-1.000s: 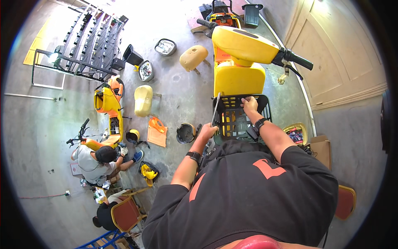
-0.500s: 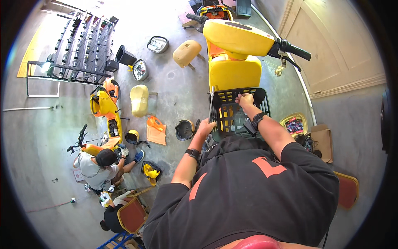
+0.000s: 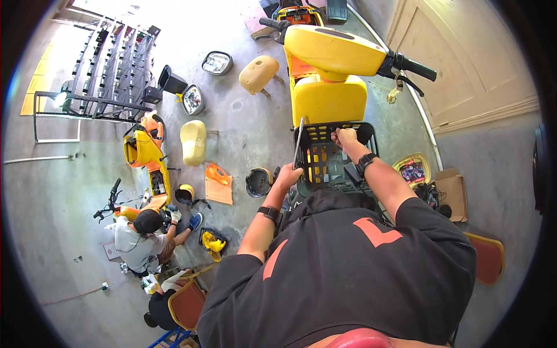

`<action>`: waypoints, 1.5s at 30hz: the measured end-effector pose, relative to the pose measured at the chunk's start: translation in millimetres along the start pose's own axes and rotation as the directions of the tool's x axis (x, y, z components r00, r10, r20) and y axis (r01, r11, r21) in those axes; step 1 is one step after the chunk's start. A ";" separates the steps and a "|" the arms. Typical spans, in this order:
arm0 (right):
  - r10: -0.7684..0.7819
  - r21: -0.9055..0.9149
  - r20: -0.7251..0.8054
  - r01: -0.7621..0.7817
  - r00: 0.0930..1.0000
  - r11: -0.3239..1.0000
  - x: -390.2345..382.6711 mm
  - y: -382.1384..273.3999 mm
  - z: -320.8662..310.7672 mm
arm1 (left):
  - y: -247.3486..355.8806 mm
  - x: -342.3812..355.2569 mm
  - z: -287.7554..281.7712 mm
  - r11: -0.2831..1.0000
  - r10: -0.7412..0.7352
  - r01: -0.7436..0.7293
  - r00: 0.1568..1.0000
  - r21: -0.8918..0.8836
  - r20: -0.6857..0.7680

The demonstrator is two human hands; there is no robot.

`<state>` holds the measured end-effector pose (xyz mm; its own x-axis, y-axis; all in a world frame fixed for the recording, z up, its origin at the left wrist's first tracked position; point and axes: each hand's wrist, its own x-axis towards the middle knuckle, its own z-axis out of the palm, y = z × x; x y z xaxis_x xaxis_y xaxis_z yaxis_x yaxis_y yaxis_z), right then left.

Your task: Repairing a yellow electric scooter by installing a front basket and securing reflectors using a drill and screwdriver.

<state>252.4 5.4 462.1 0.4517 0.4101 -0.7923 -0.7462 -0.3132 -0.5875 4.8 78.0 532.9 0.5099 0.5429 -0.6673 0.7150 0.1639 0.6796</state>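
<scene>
Here's the left hand (image 3: 288, 176), curled tight around the lower end of a slim metal rod (image 3: 299, 141), which rises along the left side of the black basket (image 3: 366, 135). And the right hand (image 3: 346, 138), over the basket's far part, has its fingers bunched inward; whether they pinch anything, I can't tell. The basket sits right in front of the wearer, just below the scooter's yellow front panel (image 3: 329, 101). Out left, a dark-lined round shell (image 3: 259, 182) lies near an orange sheet (image 3: 219, 189), and farther off a grey-shirted co-worker (image 3: 136, 242) sits beside another yellow scooter (image 3: 145, 149).
</scene>
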 end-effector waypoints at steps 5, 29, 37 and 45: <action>0.062 0.084 -0.055 -0.057 0.997 0.995 -4.4 -3.9 7.7 | -0.8 5.6 -9.4 0.998 0.060 -0.060 0.998 0.032 0.027; 0.215 0.461 0.512 -0.478 0.832 0.748 9.3 -8.0 -5.9 | -11.3 -1.5 1.0 1.000 -0.008 0.009 0.999 -0.029 0.040; -0.279 -0.365 0.064 0.283 0.958 0.887 1.0 19.4 0.1 | -27.1 -3.5 13.0 0.997 -0.037 0.038 0.999 -0.064 0.025; -0.174 -0.077 -0.066 0.169 0.983 0.983 24.6 17.0 7.4 | -17.7 -1.6 6.4 0.997 -0.066 0.067 0.997 -0.026 0.028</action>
<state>247.2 16.5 433.8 0.6062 0.4004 -0.6872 -0.6192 -0.3047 -0.7237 -5.6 69.0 519.9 0.4743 0.5078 -0.7192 0.7351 0.2210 0.6409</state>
